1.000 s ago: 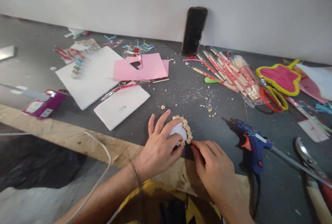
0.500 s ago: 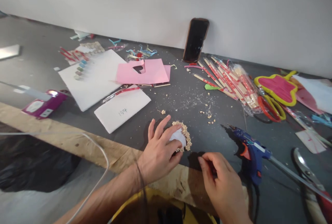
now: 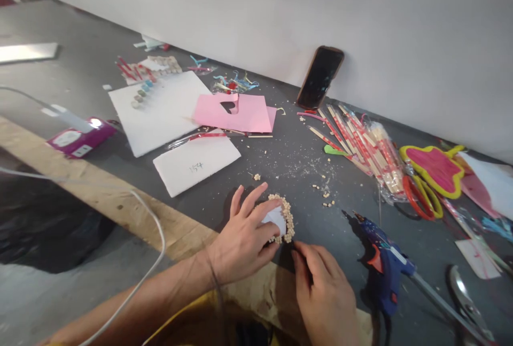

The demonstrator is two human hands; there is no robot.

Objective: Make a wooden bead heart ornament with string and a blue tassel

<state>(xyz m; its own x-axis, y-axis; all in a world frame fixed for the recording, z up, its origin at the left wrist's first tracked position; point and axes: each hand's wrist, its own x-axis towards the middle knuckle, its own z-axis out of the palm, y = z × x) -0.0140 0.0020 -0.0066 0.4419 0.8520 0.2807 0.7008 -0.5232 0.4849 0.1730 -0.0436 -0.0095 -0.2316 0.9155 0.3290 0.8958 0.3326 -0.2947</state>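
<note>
A small round piece with a white middle and a rim of tiny pale wooden bits lies near the table's front edge. Over its left side rests my left hand, thumb and index finger gripping it while the outer fingers stretch away. My right hand is just below the rim's lower right, its thumb and index finger pinched together. Whatever may be between those fingertips is hidden. A blue glue gun lies to the right of my right hand.
Loose wooden bits are scattered beyond the round piece. A phone leans on the wall. Packaged wooden sticks, scissors and pliers-like cutters lie right. White sheets, pink paper and a purple power strip lie left.
My right hand has moved left, up to the rim of the round piece. My left hand keeps its hold there. The camera view has tilted and shifted.
</note>
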